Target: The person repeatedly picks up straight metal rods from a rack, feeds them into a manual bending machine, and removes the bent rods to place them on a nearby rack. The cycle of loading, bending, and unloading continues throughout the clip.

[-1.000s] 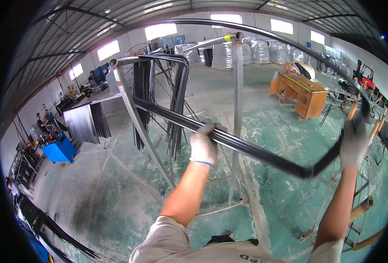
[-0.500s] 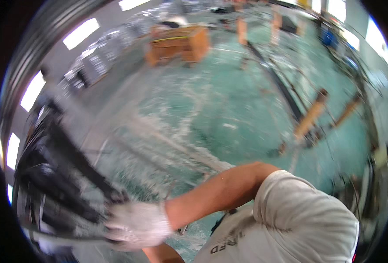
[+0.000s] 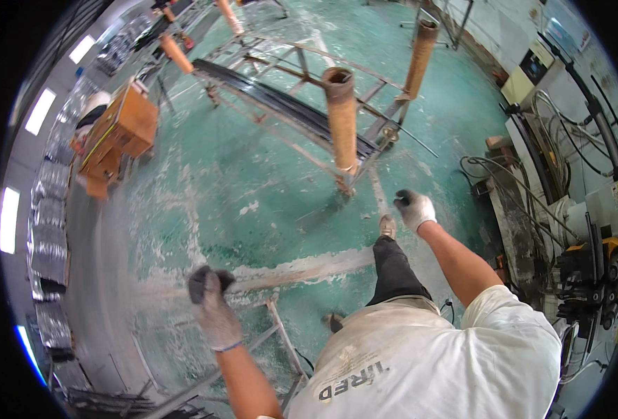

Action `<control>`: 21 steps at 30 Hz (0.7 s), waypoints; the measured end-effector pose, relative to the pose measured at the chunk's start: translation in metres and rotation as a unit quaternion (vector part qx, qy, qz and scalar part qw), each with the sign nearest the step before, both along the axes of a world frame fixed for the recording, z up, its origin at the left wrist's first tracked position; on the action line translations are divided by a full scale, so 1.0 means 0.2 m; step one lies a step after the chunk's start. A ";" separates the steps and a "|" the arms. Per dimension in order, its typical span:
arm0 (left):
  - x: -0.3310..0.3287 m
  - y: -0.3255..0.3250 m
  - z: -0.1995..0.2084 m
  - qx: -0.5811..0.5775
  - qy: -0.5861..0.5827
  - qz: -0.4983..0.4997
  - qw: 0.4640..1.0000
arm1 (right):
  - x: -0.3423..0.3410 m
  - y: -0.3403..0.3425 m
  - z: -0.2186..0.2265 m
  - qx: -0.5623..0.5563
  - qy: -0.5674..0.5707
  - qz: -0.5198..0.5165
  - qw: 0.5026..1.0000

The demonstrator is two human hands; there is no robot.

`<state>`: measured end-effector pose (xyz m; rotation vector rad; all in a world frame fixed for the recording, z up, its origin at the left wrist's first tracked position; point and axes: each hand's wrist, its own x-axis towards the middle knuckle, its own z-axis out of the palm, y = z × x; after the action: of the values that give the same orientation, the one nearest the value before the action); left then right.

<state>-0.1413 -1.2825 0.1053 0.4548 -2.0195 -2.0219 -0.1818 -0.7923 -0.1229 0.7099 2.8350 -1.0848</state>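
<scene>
Both my hands wear whitish work gloves with dark fingers, and I see nothing in either. My left hand (image 3: 214,307) is raised at the lower left, its fingers curled in with the thumb over them. Below it and to its right is a grey metal frame (image 3: 281,328), apart from the hand. My right hand (image 3: 415,208) hangs ahead on the right, fingers curled, above the green floor. Nearest to it stands a low metal rack (image 3: 298,164) with brown cylindrical posts (image 3: 341,119). A bundle of long black bars (image 3: 274,101) lies along this rack.
Along the right wall are a machine (image 3: 595,272) and loose grey cables (image 3: 504,167). An orange-brown wooden box (image 3: 124,126) stands at the far left. Silvery wrapped stacks (image 3: 49,248) line the left wall. Dark strips (image 3: 106,401) lie at the lower left.
My view has swung to the right. My gloved hand was by long black bars at the left; those have left the view. Both hands now show, apart, and the rack appears nearer.
</scene>
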 end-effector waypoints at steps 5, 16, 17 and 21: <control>-0.99 0.89 0.20 -0.101 0.112 -0.113 0.982 | -0.51 0.96 -0.34 0.143 -0.111 -0.081 0.980; -2.18 2.14 -0.25 -0.115 -0.039 -0.188 0.975 | -1.60 1.67 -1.33 -0.020 -0.242 0.001 0.970; -2.16 2.13 -0.28 -0.282 0.012 -0.164 0.945 | -1.71 1.56 -1.31 -0.025 -0.207 0.017 0.978; -2.12 2.18 -0.29 -0.131 -0.046 -0.091 0.986 | -1.98 1.18 -1.23 -0.092 -0.131 0.112 0.981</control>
<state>-0.5649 -0.8469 0.0465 0.3253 -2.4203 -1.8207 -0.5782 -0.5556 -0.3684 0.4673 2.4821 -1.1063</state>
